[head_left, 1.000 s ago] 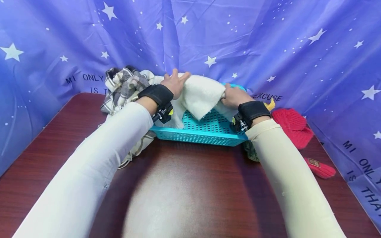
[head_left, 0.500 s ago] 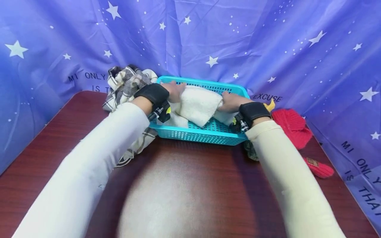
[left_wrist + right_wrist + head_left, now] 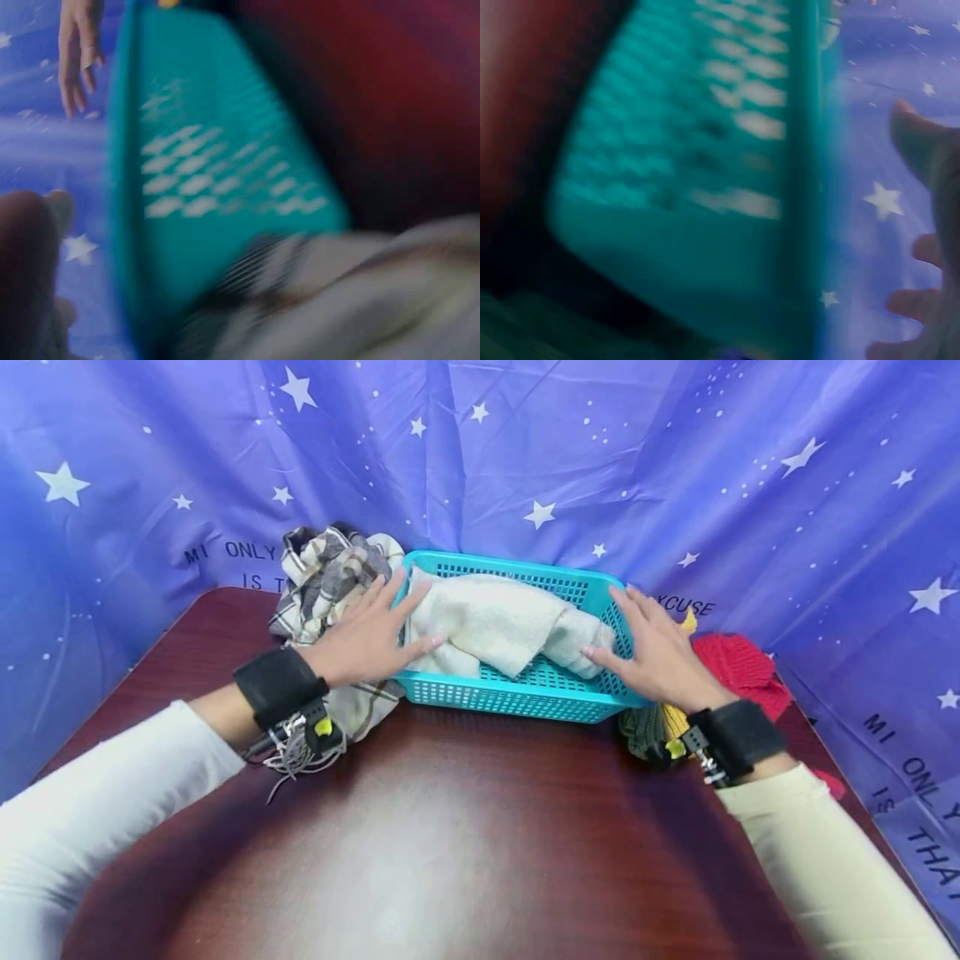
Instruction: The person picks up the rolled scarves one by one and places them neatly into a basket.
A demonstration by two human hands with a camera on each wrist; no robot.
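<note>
A white fuzzy cloth (image 3: 495, 614), folded over, lies inside the turquoise perforated plastic basket (image 3: 510, 702). At the basket's left end my left hand (image 3: 367, 639) is spread with straight fingers, its thumb over the cloth's edge, holding nothing. My right hand (image 3: 660, 652) spreads likewise above the right end, thumb pointing inward across the rim. In the left wrist view the basket's side (image 3: 187, 172) is blurred, with the left fingers (image 3: 30, 247) at the edge. The right wrist view shows right fingers (image 3: 919, 304) apart beside the basket wall (image 3: 667, 247).
A crumpled plaid scarf (image 3: 330, 568) with fringe is heaped against the basket's left side. To the right lie a red knit hat (image 3: 738, 668), a dark green knit item (image 3: 641, 731) and something yellow (image 3: 675, 720). A starry blue curtain (image 3: 480, 460) stands behind the table (image 3: 480, 827).
Both hands lowered the white cloth into the basket, let go of it and drew apart, the left hand to the left and the right hand to the right. The cloth now lies spread along the basket.
</note>
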